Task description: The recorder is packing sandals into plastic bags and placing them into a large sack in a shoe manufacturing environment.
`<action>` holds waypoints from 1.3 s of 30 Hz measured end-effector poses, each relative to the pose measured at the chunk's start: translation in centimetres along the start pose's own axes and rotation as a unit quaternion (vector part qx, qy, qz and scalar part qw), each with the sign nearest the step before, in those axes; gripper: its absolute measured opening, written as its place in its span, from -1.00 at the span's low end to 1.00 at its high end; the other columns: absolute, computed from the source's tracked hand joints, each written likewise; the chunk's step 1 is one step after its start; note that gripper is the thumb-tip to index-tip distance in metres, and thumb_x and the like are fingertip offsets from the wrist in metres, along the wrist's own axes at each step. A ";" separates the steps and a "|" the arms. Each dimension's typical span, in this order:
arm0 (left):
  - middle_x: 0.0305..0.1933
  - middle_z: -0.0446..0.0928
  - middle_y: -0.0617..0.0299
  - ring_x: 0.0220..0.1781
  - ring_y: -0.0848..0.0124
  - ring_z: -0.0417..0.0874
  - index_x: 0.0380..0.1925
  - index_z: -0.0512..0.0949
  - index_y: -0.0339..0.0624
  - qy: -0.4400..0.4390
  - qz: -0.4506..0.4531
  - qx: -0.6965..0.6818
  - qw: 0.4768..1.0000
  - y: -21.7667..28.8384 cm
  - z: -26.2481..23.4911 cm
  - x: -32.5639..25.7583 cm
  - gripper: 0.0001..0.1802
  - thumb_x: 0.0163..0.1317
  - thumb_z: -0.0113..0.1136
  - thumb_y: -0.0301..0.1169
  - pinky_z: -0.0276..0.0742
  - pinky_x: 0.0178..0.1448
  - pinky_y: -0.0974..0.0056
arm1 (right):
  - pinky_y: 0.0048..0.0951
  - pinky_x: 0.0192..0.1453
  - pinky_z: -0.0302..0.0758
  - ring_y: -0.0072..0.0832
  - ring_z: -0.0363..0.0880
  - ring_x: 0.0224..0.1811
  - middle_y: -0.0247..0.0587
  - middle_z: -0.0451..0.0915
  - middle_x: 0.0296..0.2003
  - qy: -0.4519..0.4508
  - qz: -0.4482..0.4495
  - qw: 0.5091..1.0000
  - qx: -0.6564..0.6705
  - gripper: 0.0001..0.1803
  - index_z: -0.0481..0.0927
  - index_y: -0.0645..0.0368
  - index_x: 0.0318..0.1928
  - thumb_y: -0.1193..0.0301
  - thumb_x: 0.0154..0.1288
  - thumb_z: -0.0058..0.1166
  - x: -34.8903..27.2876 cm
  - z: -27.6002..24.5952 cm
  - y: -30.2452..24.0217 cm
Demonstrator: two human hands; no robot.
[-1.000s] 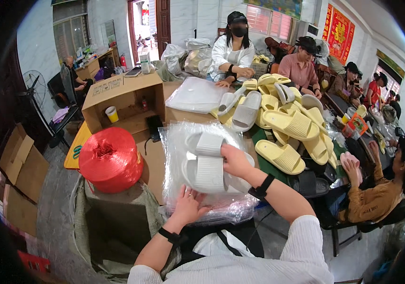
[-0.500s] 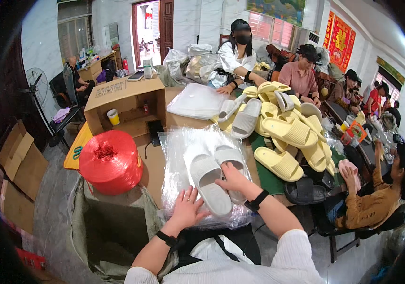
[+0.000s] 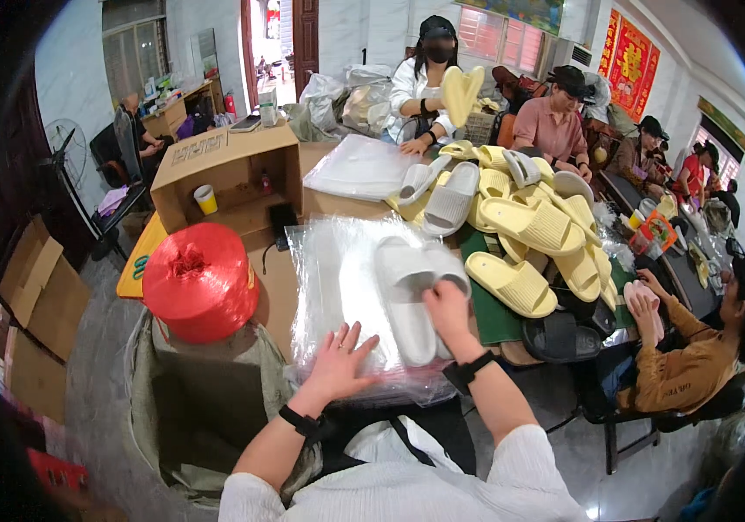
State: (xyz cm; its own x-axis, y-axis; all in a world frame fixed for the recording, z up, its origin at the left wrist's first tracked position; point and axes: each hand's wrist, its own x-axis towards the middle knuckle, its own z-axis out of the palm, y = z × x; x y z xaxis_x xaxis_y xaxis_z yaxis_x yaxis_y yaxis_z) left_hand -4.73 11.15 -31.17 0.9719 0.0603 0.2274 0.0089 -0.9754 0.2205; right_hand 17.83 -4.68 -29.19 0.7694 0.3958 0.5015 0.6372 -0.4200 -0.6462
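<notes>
I record the pair of slippers [image 3: 409,304] at near centre as pale grey, and the plastic bags [image 3: 338,274] as colourless with white glare. On the right, I note yellow slippers [image 3: 512,285] with ribbed straps, a grey slipper [image 3: 453,204] likewise ribbed, a black slipper [image 3: 561,341] and a dark green mat [image 3: 493,324]. On the left, the twine roll [image 3: 194,291] is glossy red, the sack [image 3: 142,400] olive-grey, the carton [image 3: 259,148] brown. Far right, I log a red wall hanging [image 3: 632,65] with gold patterning.

Two pale grey, open-toed slippers [image 3: 409,317], a bit blurry, are side by side with toes pointing away. Under them is a shiny stack of flat, clear plastic bags [image 3: 329,270].
</notes>
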 end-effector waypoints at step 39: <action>-0.17 0.68 -0.01 -0.20 0.07 0.70 -0.05 0.66 -0.17 0.124 -0.105 -0.330 0.930 4.3 -3.8 3.3 -0.71 0.40 0.04 -0.30 0.58 -0.11 0.16 | -0.11 -0.29 0.54 -0.05 0.57 -0.30 -0.05 0.53 -0.31 -0.224 -0.121 0.964 -0.076 -0.73 0.57 0.23 -0.19 0.31 0.20 0.20 -16.0 -16.7 -6.1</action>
State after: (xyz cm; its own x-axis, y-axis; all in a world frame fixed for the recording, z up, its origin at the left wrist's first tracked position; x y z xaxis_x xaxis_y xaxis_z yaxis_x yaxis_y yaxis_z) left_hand -2.38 7.96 -25.85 0.8806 0.3609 0.3070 -0.0335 -0.5990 0.8001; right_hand 2.34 -22.06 -23.68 0.5230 0.7955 0.3061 0.8205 -0.3726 -0.4336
